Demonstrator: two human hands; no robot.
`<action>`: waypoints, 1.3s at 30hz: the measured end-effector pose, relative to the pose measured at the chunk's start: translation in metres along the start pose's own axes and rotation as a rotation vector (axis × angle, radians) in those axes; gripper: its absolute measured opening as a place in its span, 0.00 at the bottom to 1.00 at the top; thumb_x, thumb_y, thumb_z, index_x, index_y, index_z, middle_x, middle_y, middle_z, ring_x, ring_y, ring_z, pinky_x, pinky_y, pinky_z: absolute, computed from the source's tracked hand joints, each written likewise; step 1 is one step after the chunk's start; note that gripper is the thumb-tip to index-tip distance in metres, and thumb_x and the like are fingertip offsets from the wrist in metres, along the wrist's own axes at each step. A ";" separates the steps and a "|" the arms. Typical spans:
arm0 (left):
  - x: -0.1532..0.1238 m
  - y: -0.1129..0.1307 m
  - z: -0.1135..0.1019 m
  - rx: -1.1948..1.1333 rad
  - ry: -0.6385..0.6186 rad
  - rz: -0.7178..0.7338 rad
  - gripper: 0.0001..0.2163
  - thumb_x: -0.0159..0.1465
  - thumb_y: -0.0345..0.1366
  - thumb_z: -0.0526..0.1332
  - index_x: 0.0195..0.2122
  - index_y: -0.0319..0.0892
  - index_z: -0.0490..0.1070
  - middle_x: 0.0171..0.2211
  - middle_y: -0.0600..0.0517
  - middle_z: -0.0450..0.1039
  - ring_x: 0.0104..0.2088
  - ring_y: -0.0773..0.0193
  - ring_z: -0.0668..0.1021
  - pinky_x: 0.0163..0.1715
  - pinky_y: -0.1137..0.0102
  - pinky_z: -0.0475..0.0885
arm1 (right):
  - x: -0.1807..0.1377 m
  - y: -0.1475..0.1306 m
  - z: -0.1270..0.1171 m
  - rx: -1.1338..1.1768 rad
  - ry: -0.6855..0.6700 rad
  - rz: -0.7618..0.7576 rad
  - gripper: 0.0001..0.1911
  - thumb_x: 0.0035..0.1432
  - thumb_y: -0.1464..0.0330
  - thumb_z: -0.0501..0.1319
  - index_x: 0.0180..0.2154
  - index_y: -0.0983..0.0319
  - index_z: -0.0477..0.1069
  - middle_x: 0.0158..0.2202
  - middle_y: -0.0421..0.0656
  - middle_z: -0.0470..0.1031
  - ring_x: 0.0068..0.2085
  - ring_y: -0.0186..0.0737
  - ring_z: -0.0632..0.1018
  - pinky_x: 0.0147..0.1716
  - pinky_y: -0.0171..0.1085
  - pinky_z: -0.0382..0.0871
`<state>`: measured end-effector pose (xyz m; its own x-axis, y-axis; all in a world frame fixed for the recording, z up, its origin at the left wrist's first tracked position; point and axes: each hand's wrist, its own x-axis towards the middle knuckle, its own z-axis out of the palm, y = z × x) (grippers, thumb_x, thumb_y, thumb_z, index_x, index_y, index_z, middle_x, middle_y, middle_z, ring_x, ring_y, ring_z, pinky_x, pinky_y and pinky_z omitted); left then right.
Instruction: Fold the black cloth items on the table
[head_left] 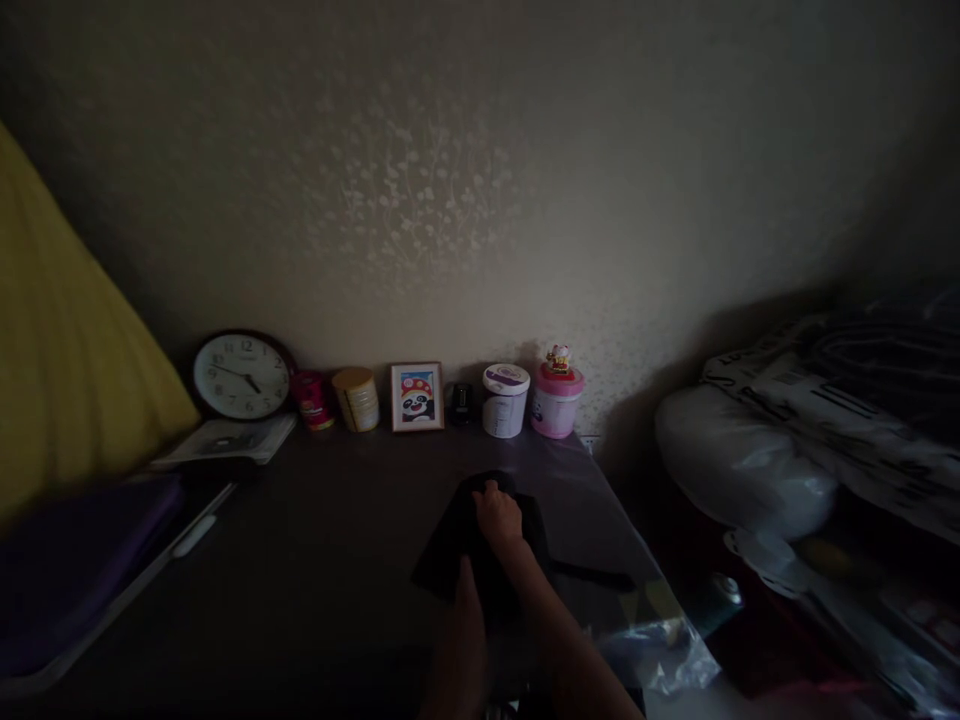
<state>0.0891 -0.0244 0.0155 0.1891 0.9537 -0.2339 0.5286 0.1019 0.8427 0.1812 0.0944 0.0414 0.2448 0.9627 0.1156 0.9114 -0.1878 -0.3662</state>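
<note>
A black, soft-looking fabric item [442, 560] lies on the dark table in front of me, with a dark strap-like strip [592, 574] reaching out to its right. My right hand [499, 512] is closed on the upper part of this fabric, knuckles up. Lower and to the left, my left hand [466, 585] meets the same fabric; its fingers are lost in the dark material, so their grip does not show. Poor light hides the folds and the exact kind of the item.
Along the wall stand a round clock [241, 376], a pink-red can [312, 400], a yellow-lidded container [356, 400], a framed panda picture [418, 398], a white tub [505, 402] and a pink tub [556, 405]. A purple case [82, 570] lies left. Plastic-wrapped bundles [750, 460] are piled right.
</note>
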 end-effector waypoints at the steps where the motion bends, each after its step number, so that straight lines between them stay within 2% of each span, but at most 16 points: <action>1: -0.001 0.000 0.000 0.018 0.017 0.051 0.34 0.59 0.34 0.50 0.62 0.39 0.28 0.59 0.42 0.54 0.50 0.62 0.70 0.47 0.69 0.63 | -0.001 0.000 0.000 -0.026 -0.007 -0.015 0.13 0.60 0.65 0.49 0.42 0.66 0.65 0.34 0.52 0.77 0.38 0.45 0.78 0.33 0.36 0.66; 3: -0.003 0.001 0.000 0.071 0.046 0.150 0.34 0.60 0.32 0.48 0.61 0.43 0.24 0.60 0.44 0.52 0.47 0.63 0.72 0.43 0.70 0.65 | -0.004 0.000 -0.001 -0.070 -0.027 -0.050 0.14 0.60 0.65 0.49 0.42 0.65 0.65 0.34 0.52 0.77 0.37 0.44 0.78 0.33 0.36 0.66; 6: -0.005 0.006 0.000 0.210 0.051 0.162 0.32 0.59 0.27 0.45 0.61 0.49 0.29 0.60 0.45 0.51 0.47 0.63 0.72 0.43 0.71 0.65 | -0.007 0.002 -0.004 -0.052 -0.061 -0.103 0.14 0.60 0.65 0.49 0.43 0.64 0.66 0.33 0.49 0.77 0.36 0.43 0.78 0.31 0.34 0.65; 8: -0.004 0.008 0.001 0.330 0.040 0.117 0.33 0.57 0.23 0.45 0.62 0.48 0.33 0.59 0.43 0.52 0.45 0.63 0.73 0.41 0.71 0.66 | -0.010 0.005 -0.009 0.031 -0.086 -0.162 0.13 0.60 0.66 0.49 0.41 0.62 0.68 0.32 0.45 0.78 0.35 0.39 0.78 0.31 0.32 0.65; 11: -0.001 0.008 0.004 0.433 0.014 0.063 0.33 0.55 0.20 0.44 0.62 0.42 0.35 0.60 0.38 0.48 0.45 0.62 0.74 0.39 0.73 0.66 | -0.024 0.015 -0.019 0.262 -0.119 -0.336 0.14 0.61 0.67 0.47 0.40 0.59 0.70 0.29 0.40 0.77 0.33 0.34 0.77 0.32 0.30 0.65; 14: 0.002 0.002 0.010 0.471 0.025 0.060 0.33 0.55 0.19 0.45 0.62 0.37 0.35 0.62 0.37 0.43 0.48 0.62 0.72 0.43 0.74 0.64 | -0.044 0.029 -0.024 0.447 -0.014 -0.504 0.14 0.62 0.66 0.47 0.40 0.58 0.70 0.35 0.40 0.76 0.38 0.33 0.75 0.38 0.31 0.65; 17: 0.004 -0.005 0.017 0.498 0.072 0.071 0.31 0.56 0.20 0.45 0.61 0.33 0.38 0.62 0.37 0.44 0.53 0.60 0.68 0.48 0.72 0.61 | -0.056 0.044 -0.018 0.471 0.108 -0.602 0.13 0.61 0.67 0.48 0.40 0.59 0.70 0.40 0.42 0.75 0.45 0.36 0.72 0.46 0.36 0.63; 21: 0.006 -0.007 0.023 0.537 0.089 0.032 0.31 0.55 0.20 0.46 0.61 0.32 0.40 0.62 0.36 0.44 0.54 0.58 0.66 0.49 0.71 0.61 | -0.036 0.058 -0.003 0.383 0.145 -0.668 0.14 0.61 0.69 0.48 0.43 0.60 0.70 0.46 0.44 0.73 0.53 0.40 0.67 0.53 0.46 0.57; 23: 0.006 -0.006 0.022 0.535 0.081 0.017 0.31 0.55 0.21 0.47 0.61 0.32 0.40 0.62 0.36 0.44 0.55 0.58 0.65 0.49 0.71 0.60 | -0.013 0.062 0.003 0.332 0.149 -0.654 0.15 0.61 0.68 0.48 0.44 0.60 0.70 0.47 0.45 0.73 0.53 0.41 0.67 0.54 0.48 0.56; 26: 0.007 -0.005 0.019 0.525 0.061 0.012 0.31 0.55 0.21 0.47 0.61 0.32 0.39 0.62 0.36 0.43 0.56 0.57 0.64 0.50 0.69 0.61 | 0.022 0.065 0.010 0.275 0.131 -0.611 0.16 0.61 0.68 0.47 0.45 0.60 0.70 0.48 0.44 0.72 0.54 0.41 0.66 0.53 0.46 0.56; 30: 0.007 -0.004 0.015 0.486 0.042 0.009 0.31 0.55 0.22 0.47 0.61 0.32 0.39 0.62 0.35 0.40 0.56 0.56 0.64 0.50 0.68 0.61 | 0.051 0.066 0.012 0.228 0.064 -0.414 0.16 0.60 0.68 0.48 0.47 0.57 0.68 0.49 0.41 0.71 0.52 0.39 0.69 0.51 0.39 0.59; 34: 0.005 -0.001 0.013 0.466 0.032 -0.015 0.32 0.55 0.23 0.49 0.61 0.32 0.40 0.62 0.35 0.40 0.56 0.56 0.63 0.51 0.68 0.60 | 0.055 0.082 0.004 0.193 0.081 -0.213 0.16 0.59 0.68 0.48 0.45 0.58 0.70 0.46 0.44 0.73 0.48 0.39 0.72 0.46 0.35 0.61; 37: 0.005 -0.003 0.015 0.477 0.057 0.013 0.30 0.56 0.24 0.48 0.61 0.29 0.41 0.62 0.35 0.42 0.58 0.57 0.60 0.54 0.68 0.57 | 0.043 0.108 -0.007 0.161 0.107 -0.035 0.19 0.59 0.68 0.44 0.43 0.64 0.70 0.42 0.49 0.75 0.42 0.40 0.74 0.39 0.34 0.63; 39: 0.006 -0.008 0.016 0.463 0.087 0.044 0.28 0.57 0.25 0.48 0.60 0.28 0.43 0.61 0.35 0.43 0.59 0.57 0.58 0.55 0.68 0.56 | 0.031 0.127 -0.014 0.141 0.103 0.059 0.19 0.59 0.68 0.43 0.39 0.64 0.71 0.36 0.49 0.76 0.37 0.39 0.75 0.33 0.32 0.63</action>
<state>0.0992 -0.0240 -0.0007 0.1599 0.9766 -0.1441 0.8385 -0.0573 0.5419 0.3096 0.0976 0.0114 0.3355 0.9244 0.1814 0.8407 -0.2069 -0.5004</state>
